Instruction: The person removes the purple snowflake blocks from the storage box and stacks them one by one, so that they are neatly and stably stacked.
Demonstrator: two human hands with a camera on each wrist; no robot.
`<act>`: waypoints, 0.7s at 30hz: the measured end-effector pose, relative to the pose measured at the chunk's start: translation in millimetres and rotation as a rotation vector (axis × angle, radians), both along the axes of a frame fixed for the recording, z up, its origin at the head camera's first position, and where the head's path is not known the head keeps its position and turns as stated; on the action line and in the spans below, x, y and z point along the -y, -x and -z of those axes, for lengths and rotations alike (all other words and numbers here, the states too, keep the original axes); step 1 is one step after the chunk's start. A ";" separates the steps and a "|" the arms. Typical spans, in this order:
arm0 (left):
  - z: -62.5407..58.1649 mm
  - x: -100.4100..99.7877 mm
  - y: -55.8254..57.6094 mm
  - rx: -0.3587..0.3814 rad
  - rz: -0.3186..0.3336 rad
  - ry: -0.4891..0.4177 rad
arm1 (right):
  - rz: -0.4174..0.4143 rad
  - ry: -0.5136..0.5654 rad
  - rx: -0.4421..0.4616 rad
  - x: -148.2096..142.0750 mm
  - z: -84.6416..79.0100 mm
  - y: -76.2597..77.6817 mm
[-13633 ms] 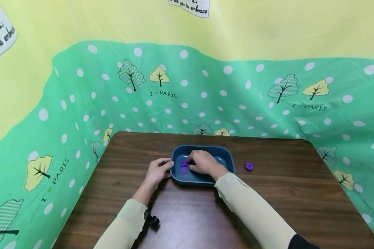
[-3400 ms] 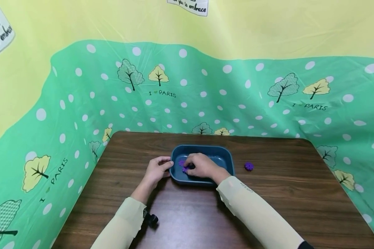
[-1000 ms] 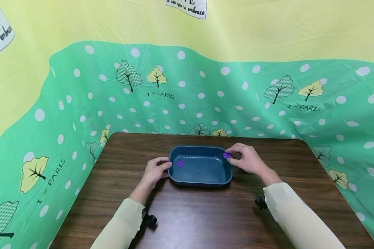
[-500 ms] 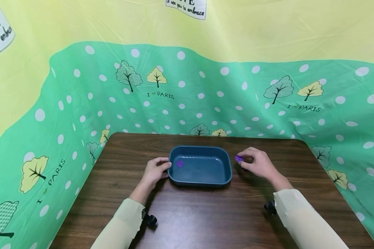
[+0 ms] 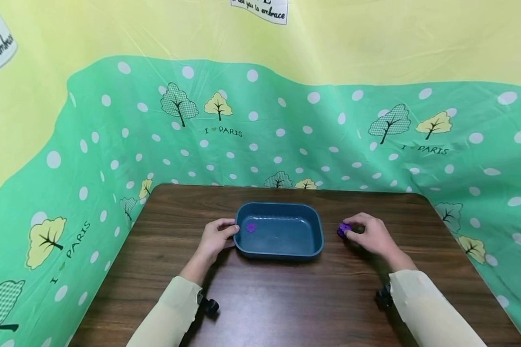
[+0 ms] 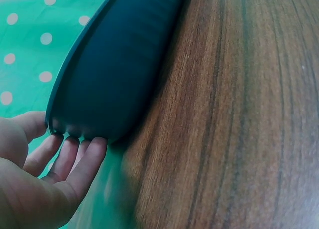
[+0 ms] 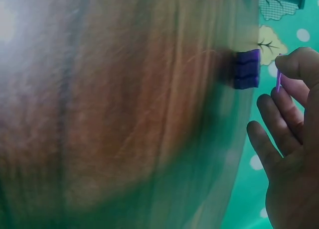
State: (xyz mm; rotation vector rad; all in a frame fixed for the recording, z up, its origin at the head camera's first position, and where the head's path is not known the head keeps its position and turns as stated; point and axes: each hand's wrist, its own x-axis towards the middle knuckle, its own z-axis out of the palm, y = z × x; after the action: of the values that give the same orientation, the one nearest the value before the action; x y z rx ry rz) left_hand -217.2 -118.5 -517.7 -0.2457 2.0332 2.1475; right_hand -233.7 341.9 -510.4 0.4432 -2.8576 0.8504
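Observation:
My left hand (image 5: 217, 238) holds the left end of a dark blue plastic tray (image 5: 278, 255), thumb at the rim and fingertips against the outer wall (image 6: 99, 89). One purple flower-shaped disc (image 5: 251, 227) lies inside, near the tray's left end. Right of the tray, my right hand (image 5: 370, 233) pinches another thin purple disc (image 7: 278, 80) between thumb and fingers. That disc is seen edge-on in the right wrist view, a small gap away from a short stack of purple discs (image 7: 247, 69) on the table. In the head view the hand is right at this stack.
The brown wood-grain table (image 5: 260, 299) has a back edge against a green and yellow printed cloth (image 5: 243, 144). Black wrist-camera mounts stick out beside both sleeves, the left mount (image 5: 210, 307) and the right mount (image 5: 384, 295).
My right hand has left the tray with a purple disc and moved right and down to the stack. Fewer discs lie in the tray than before. The left hand has stayed at the rim.

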 end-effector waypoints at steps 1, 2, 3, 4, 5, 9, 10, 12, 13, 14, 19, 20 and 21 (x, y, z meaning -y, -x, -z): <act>-0.1 0.0 0.1 0.000 -0.001 -0.002 | 0.001 -0.001 0.005 -0.7 1.5 -0.2; -0.2 0.1 0.2 0.000 -0.001 -0.003 | 0.003 0.000 0.009 -1.1 3.1 -0.3; -0.2 0.1 0.3 -0.002 0.000 0.000 | 0.004 -0.001 0.014 -1.9 4.9 -0.1; -0.2 0.1 0.4 -0.003 0.001 0.001 | 0.005 0.001 0.019 -2.2 6.6 0.1; 0.0 0.2 0.8 -0.001 0.000 -0.001 | 0.004 0.003 0.021 -2.3 7.9 0.2; 1.2 0.4 1.7 0.000 0.003 -0.003 | 0.003 0.005 0.006 -1.9 12.4 0.5; 1.5 0.4 1.9 0.001 0.005 -0.006 | 0.003 0.006 0.003 -1.4 13.0 0.3; 2.0 0.5 2.2 0.003 0.006 -0.009 | 0.002 0.005 0.000 -0.6 13.4 -0.1; 2.2 0.5 2.4 0.003 0.008 -0.010 | 0.002 0.004 0.000 -0.4 13.5 -0.3; 2.0 0.7 2.5 0.004 0.008 -0.010 | 0.001 0.004 0.002 -0.3 13.6 -0.5; 1.7 1.4 2.9 0.009 0.010 -0.017 | -0.002 -0.005 0.009 0.0 14.1 -0.4; 1.8 1.5 3.1 0.009 0.011 -0.017 | -0.005 -0.005 0.009 0.0 14.3 -0.4; 2.0 1.6 3.2 0.009 0.011 -0.017 | -0.006 -0.006 0.010 0.1 14.7 -0.2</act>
State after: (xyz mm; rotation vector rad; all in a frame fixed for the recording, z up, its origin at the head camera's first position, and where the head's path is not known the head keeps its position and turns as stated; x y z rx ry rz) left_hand -220.4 -120.1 -519.7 -0.2408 2.0056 2.1523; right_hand -233.5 341.8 -525.0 0.4493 -2.8696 0.8480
